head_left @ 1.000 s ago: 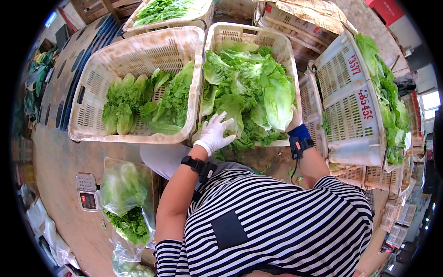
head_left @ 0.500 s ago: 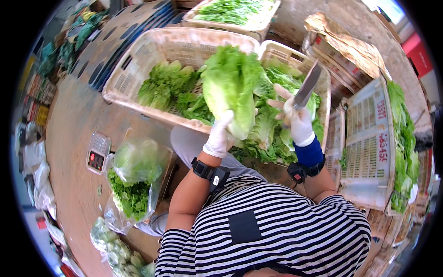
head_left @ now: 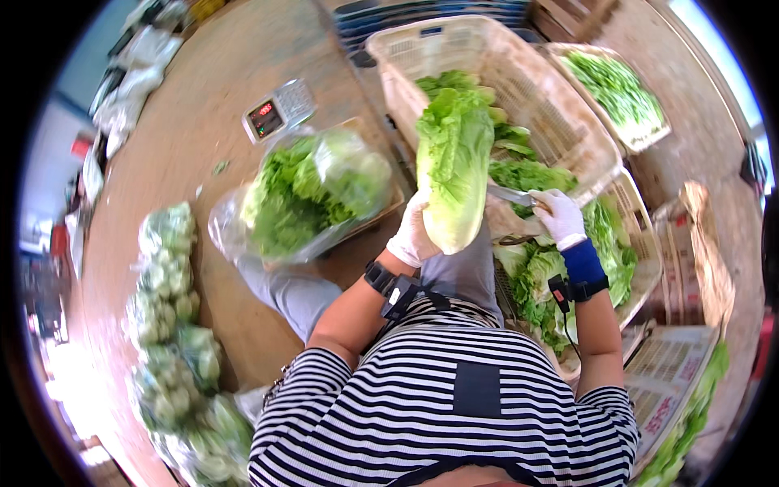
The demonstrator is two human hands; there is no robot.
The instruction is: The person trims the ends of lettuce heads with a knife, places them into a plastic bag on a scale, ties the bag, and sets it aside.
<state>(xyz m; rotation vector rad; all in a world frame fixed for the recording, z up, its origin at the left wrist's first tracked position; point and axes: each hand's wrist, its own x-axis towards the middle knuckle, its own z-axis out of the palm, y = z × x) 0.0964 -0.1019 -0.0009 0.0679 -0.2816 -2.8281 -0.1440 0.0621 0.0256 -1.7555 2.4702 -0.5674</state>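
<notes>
Lettuce [head_left: 454, 174] is gripped near its pale base by the gloved left hand [head_left: 414, 234], held above the lap [head_left: 466, 284] beside the cream crate [head_left: 560, 101]; the knife [head_left: 510, 194] is clasped in the gloved right hand [head_left: 560, 217], blade directed toward the lettuce. Red digits [head_left: 266, 110] are lit on the scale [head_left: 294, 99], and red characters [head_left: 656, 418] are borne by the pale crate [head_left: 659, 355] at lower right.
</notes>
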